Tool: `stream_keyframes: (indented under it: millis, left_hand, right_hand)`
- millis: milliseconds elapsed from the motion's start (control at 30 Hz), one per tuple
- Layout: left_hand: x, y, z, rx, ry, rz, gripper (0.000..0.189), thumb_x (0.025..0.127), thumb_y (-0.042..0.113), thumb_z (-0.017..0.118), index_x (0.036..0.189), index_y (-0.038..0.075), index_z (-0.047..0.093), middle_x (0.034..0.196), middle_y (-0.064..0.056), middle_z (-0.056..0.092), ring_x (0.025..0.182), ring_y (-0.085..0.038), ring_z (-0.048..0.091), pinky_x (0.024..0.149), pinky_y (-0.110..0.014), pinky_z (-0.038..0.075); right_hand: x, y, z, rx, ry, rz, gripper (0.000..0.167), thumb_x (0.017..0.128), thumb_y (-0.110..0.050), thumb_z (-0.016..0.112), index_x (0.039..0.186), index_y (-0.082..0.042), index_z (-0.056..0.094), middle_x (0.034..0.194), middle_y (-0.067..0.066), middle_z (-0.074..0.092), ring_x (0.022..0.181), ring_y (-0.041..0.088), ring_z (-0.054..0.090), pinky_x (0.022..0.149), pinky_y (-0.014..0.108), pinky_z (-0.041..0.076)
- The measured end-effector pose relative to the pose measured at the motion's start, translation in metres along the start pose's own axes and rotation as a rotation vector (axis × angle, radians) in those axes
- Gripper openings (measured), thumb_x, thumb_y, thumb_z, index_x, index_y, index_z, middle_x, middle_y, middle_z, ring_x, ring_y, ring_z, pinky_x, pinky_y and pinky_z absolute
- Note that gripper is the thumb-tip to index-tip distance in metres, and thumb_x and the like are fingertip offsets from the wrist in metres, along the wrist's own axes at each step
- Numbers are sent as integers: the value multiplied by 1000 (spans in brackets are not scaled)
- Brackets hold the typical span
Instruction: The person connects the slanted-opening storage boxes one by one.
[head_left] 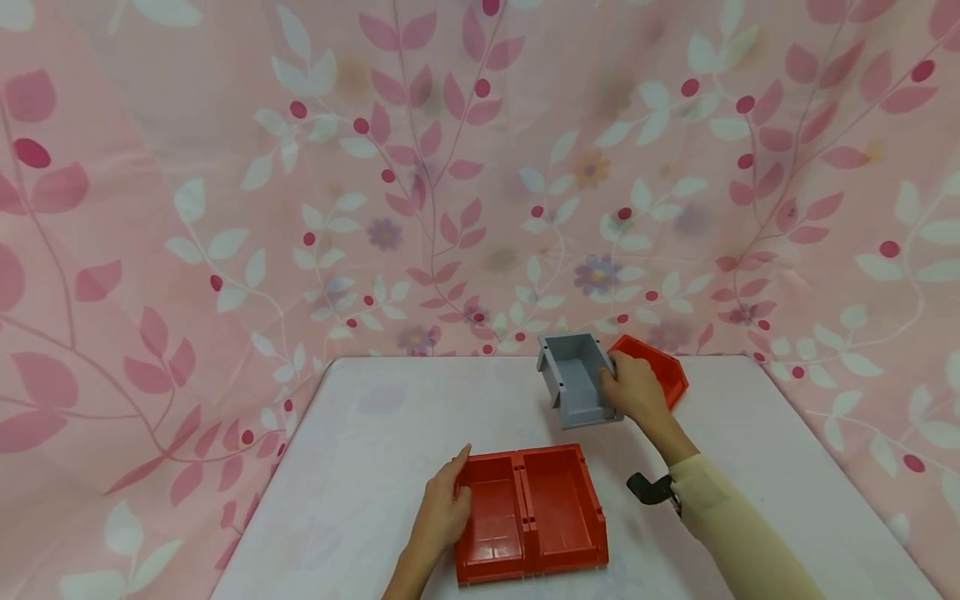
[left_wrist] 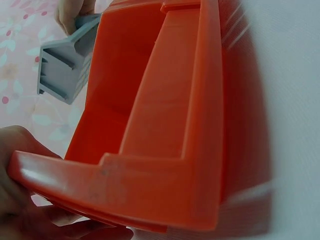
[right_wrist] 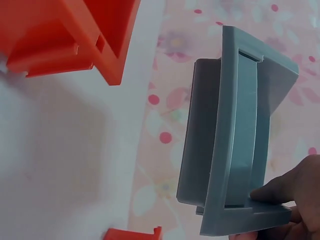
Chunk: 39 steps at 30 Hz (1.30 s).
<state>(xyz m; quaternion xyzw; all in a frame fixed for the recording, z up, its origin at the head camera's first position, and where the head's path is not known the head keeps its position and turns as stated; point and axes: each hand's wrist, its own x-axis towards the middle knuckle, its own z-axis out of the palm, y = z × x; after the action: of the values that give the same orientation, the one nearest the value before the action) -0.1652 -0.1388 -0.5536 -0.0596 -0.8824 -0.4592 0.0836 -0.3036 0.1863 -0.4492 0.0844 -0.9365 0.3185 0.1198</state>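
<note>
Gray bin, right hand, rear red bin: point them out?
Gray bin [head_left: 579,382]: head view, on its inside surface.
Right hand [head_left: 637,387]: head view, on the back of the hand.
Rear red bin [head_left: 662,365]: head view, on its inside, where the hand leaves it visible.

"Item one?"
"Grey plastic stacking bin [head_left: 576,375], held by one wall in my right hand [head_left: 637,390], tilted, raised clear of the table [head_left: 397,425]."
"Item two?"
"Two red plastic stacking bins [head_left: 527,510], set side by side with walls touching, compartments facing up; my left hand [head_left: 441,510] grips the left bin's outer wall."
</note>
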Motion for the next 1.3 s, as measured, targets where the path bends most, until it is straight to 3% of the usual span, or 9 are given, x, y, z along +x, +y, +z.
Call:
stream_keyframes:
  millis: [167,400,667,1067,1300]
  left_hand:
    - [-1,1,-1,-9,5,-14,62,93,-10,52,154,4,49,144,-23,57,136,-43,50,108,-62,40]
    - [-1,6,5,-34,9,-18,62,94,-10,53,155,3,48,142,-23,58,136,-43,50,108,-62,41]
    - [-1,6,8,-19,5,-10,62,94,-10,53,154,3,49,145,-25,56,137,-46,48,108,-63,39]
    - [0,0,-12,16,-3,-6,61,93,-9,53,153,1,49,142,-24,58,134,-44,52,106,-62,42]
    - [0,-5,-23,23,-4,-54,63,94,-9,54,155,5,49,145,-23,56,135,-44,51,104,-59,46]
  right_hand:
    - [-9,-5,-8,13,21,-19,19,100,-13,56,102,5,62,65,8,55,55,22,55,51,37,54]
    - [-27,-2,-20,33,96,-38,19,97,-11,60,104,7,66,84,18,70,60,25,61,59,47,61]
    - [-46,-1,-27,13,143,-38,19,97,-11,61,102,6,66,81,17,69,58,24,59,54,47,60]
    - [-70,-2,-29,48,180,-42,20,96,-7,63,106,9,68,89,24,72,61,28,64,54,48,60]
    - [-79,-4,-26,36,159,8,22,96,-8,64,109,10,68,92,26,72,63,30,66,55,47,61]
